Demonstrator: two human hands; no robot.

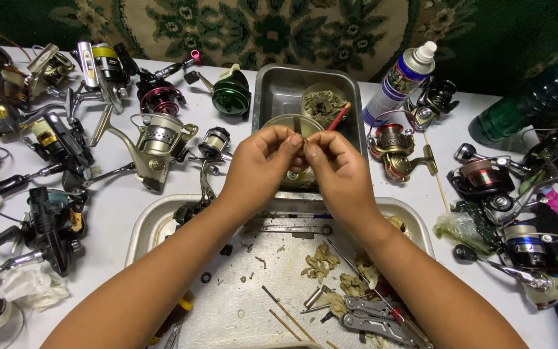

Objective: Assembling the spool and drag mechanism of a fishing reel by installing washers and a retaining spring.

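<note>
Both hands are meeting above the middle of the white surface (pixel 124 213), fingertips pressed together over a very small part (pixel 303 143). The left hand (pixel 263 161) is pinching it between thumb and forefinger, its grip closed on one side of the piece; the right hand (pixel 337 165) is pinching the other side, its grip likewise closed on it. The small part is showing only as a dark, slightly metallic sliver between the fingertips, and its shape is too hidden to tell, though it may be a tiny ring or washer.

It is being held in the air just in front of a deep steel pan (pixel 276 97), which is holding a round cup of greyish scraps and a red-handled tool (pixel 339 117). Below the forearms a shallow metal tray (pixel 156 223) is lying, littered with bits of dirty wadding, thin sticks, a flat wrench (pixel 295 228) and folding pliers (pixel 376 317). Many spinning fishing reels are lying on both sides, among them a silver reel (pixel 156 145) to the left and a bronze reel (pixel 392 148) to the right. A spray can (pixel 398 81) is leaning beside the pan.
</note>
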